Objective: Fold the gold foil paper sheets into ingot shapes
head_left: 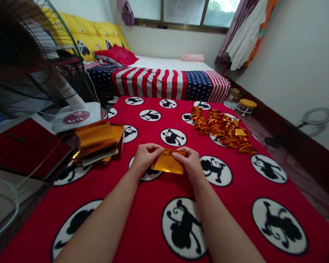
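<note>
Over the red cloth (145, 213), left grip (144, 156) and right grip (192, 161) pinch folded gold paper (168, 163).

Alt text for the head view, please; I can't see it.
The left hand and right hand hold gold foil paper by its far edge over a red monkey-print cloth. A stack of foil sheets lies left; folded foil pieces lie right.

At left we've got a fan (41, 54), blades blurred, on a white base (89, 109). Back: we log a bed (175, 65) with a white sheet (156, 62), stars-and-stripes cover (160, 82) over its front, pink pillow (192, 57) near the far wall (159, 42), red pillow (116, 54) beside a yellow cushion (97, 33). Window (182, 12) above, purple curtain (232, 31) and white cloth (246, 38) hanging at right. Below those, we note a cardboard box (235, 95) beside a yellow-topped object (247, 103) (stool or container, can't tell).
</note>
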{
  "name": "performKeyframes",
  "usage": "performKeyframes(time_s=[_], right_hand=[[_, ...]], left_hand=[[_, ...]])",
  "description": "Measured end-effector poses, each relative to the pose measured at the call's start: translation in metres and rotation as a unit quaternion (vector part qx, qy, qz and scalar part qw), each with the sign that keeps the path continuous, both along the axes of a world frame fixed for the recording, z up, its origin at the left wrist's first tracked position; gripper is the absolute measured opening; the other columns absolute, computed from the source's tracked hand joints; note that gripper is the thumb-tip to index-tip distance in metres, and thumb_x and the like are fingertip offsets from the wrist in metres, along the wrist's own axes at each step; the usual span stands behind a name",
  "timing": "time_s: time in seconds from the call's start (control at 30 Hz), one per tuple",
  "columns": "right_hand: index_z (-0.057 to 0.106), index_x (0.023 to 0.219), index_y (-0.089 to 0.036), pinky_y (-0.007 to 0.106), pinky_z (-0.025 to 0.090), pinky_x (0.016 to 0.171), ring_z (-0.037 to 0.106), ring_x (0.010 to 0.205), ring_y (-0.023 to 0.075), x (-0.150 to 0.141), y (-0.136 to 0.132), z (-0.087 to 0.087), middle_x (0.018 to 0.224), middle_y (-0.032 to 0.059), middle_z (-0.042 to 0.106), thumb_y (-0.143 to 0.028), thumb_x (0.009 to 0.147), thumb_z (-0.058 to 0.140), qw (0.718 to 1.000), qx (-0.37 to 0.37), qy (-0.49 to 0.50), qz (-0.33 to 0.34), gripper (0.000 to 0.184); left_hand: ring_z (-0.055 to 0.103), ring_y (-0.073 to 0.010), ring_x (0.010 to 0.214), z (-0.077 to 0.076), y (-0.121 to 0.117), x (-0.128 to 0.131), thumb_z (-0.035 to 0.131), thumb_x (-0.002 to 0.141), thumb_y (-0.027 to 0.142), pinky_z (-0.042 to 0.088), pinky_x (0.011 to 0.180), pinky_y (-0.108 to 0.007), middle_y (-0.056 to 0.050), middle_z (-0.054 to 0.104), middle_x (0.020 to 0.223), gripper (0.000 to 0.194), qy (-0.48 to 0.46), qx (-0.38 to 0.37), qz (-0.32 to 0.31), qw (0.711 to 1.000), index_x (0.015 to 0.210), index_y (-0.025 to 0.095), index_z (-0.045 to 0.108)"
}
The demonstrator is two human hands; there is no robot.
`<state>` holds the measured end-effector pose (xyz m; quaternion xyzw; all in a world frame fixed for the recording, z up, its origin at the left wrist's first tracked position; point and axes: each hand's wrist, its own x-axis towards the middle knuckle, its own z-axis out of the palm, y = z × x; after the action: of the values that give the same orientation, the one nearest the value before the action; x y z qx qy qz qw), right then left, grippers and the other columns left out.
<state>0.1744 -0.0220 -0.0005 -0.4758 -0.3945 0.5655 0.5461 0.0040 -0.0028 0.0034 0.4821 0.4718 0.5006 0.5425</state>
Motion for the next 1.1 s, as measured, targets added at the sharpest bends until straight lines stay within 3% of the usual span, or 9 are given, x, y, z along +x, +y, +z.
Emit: performKeyframes(time_s=[0.2, 0.33, 0.57, 0.77, 1.0, 1.1], right_hand=[[0.065, 0.072, -0.017, 0.022, 0.042, 0.053, 0.055, 0.055, 0.0112, -0.001, 0.0, 0.001, 0.063, -0.0016, 0.063, -0.041, 0.061, 0.081, 0.996, 0.06, -0.067, 0.022, 0.031], [0.066, 0.068, -0.017, 0.022, 0.042, 0.052, 0.055, 0.054, 0.0111, -0.004, -0.002, 0.002, 0.061, -0.0012, 0.062, -0.04, 0.062, 0.081, 0.996, 0.053, -0.065, 0.033, 0.028], [0.068, 0.065, -0.016, 0.022, 0.042, 0.048, 0.054, 0.051, 0.0108, 0.007, 0.0, 0.003, 0.059, 0.0001, 0.063, -0.04, 0.057, 0.083, 0.999, 0.018, -0.043, 0.008, 0.029], [0.069, 0.066, -0.015, 0.021, 0.039, 0.045, 0.053, 0.049, 0.0098, 0.01, 0.001, 0.002, 0.058, 0.0004, 0.064, -0.04, 0.059, 0.083, 0.999, 0.011, -0.039, -0.005, 0.028], [0.069, 0.065, -0.015, 0.021, 0.039, 0.044, 0.051, 0.046, 0.0092, 0.009, 0.0, 0.002, 0.056, 0.0006, 0.063, -0.04, 0.059, 0.083, 0.999, 0.01, -0.041, -0.013, 0.029], [0.068, 0.065, -0.014, 0.02, 0.035, 0.039, 0.048, 0.043, 0.0084, 0.009, 0.001, 0.002, 0.053, 0.0, 0.061, -0.041, 0.058, 0.083, 0.999, 0.005, -0.046, -0.016, 0.031]], left_hand=[[0.059, -0.0122, 0.057, 0.003, -0.002, 0.003, 0.082, 0.059, 0.04, 0.046, 0.056, -0.021, -0.003, 0.069, 0.064, 0.032, 0.019, 0.026, -0.044, 0.999, 0.069, 0.012, 0.072], [0.059, -0.0123, 0.059, 0.004, -0.004, 0.005, 0.08, 0.062, 0.04, 0.045, 0.057, -0.02, -0.003, 0.069, 0.065, 0.029, 0.045, 0.043, -0.072, 0.996, 0.068, 0.013, 0.072], [0.055, -0.0107, 0.051, 0.003, 0.0, -0.005, 0.081, 0.059, 0.04, 0.042, 0.051, -0.021, -0.001, 0.065, 0.058, 0.03, 0.038, 0.015, -0.004, 0.999, 0.066, 0.013, 0.071], [0.058, -0.0127, 0.056, 0.002, 0.004, -0.009, 0.083, 0.055, 0.042, 0.044, 0.053, -0.021, -0.003, 0.068, 0.062, 0.035, 0.035, 0.003, 0.028, 0.999, 0.069, 0.012, 0.074], [0.059, -0.0135, 0.057, 0.002, 0.006, -0.015, 0.081, 0.06, 0.045, 0.044, 0.051, -0.021, -0.005, 0.07, 0.065, 0.039, 0.039, -0.039, -0.016, 0.998, 0.075, 0.01, 0.076], [0.063, -0.0142, 0.062, 0.001, 0.006, -0.017, 0.082, 0.059, 0.042, 0.048, 0.056, -0.022, -0.005, 0.072, 0.074, 0.04, -0.002, -0.041, -0.031, 0.999, 0.083, 0.012, 0.075]])
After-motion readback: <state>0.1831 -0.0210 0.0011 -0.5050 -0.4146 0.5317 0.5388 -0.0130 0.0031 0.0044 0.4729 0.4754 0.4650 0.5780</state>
